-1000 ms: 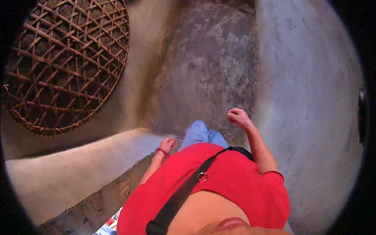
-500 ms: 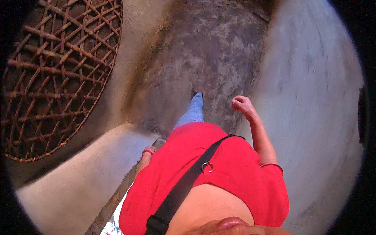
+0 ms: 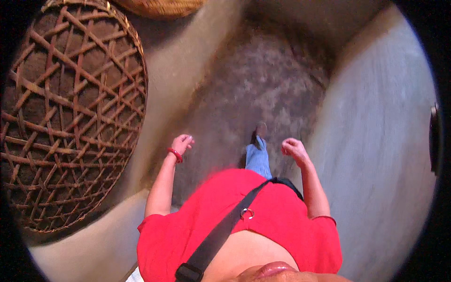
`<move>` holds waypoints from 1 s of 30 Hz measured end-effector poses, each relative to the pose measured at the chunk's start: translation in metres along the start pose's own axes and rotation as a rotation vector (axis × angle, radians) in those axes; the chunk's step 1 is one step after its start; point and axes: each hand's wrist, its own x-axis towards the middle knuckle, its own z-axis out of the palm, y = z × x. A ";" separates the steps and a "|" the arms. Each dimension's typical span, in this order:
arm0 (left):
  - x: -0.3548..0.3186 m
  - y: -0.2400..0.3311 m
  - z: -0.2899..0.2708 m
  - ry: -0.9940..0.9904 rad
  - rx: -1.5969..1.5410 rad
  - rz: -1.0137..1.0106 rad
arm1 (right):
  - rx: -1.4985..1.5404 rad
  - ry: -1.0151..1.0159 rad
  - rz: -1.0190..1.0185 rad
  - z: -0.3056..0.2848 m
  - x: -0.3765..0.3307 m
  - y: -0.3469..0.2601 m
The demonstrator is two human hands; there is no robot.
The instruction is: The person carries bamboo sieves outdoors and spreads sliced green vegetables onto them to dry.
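My left hand (image 3: 182,143) hangs in front of me at the left, fingers loosely bent and a little apart, with nothing in them. A red bangle (image 3: 175,155) circles that wrist. Across from it, my right hand (image 3: 295,149) is curled in toward the palm near the pale right wall, and no object shows in it. Neither hand touches anything. Closest to the left hand is a large openwork woven basket (image 3: 77,101) in brown strips, with a gap between them. A black strap (image 3: 225,230) with a metal ring crosses my red top.
Worn dark floor (image 3: 277,80) runs ahead between a pale ledge (image 3: 174,70) on the left and the right wall (image 3: 376,141). A tan woven piece (image 3: 162,7) shows at the top. My shoe (image 3: 261,129) is mid-floor. Something dark (image 3: 434,141) sits at the right rim.
My left hand has swung forward from beside my body into full sight. The basket sits lower in view, and the tan woven piece and a shoe have appeared. The right hand stays curled.
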 end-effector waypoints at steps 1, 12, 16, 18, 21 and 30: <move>0.017 0.020 -0.005 0.033 -0.025 -0.008 | -0.046 -0.012 0.006 -0.015 0.028 -0.016; 0.155 0.191 -0.005 0.268 -0.888 0.171 | -0.328 -0.231 -0.462 -0.127 0.296 -0.291; 0.203 0.232 -0.045 0.347 -1.090 0.232 | -0.299 -0.275 -0.746 -0.098 0.355 -0.443; 0.224 0.254 -0.072 0.479 -1.143 0.226 | -0.250 -0.299 -0.842 -0.069 0.378 -0.517; 0.260 0.287 -0.112 0.622 -1.178 0.272 | -0.215 -0.276 -1.028 -0.036 0.405 -0.620; 0.345 0.333 -0.179 0.963 -1.570 0.405 | -0.245 0.211 -1.506 0.049 0.522 -0.785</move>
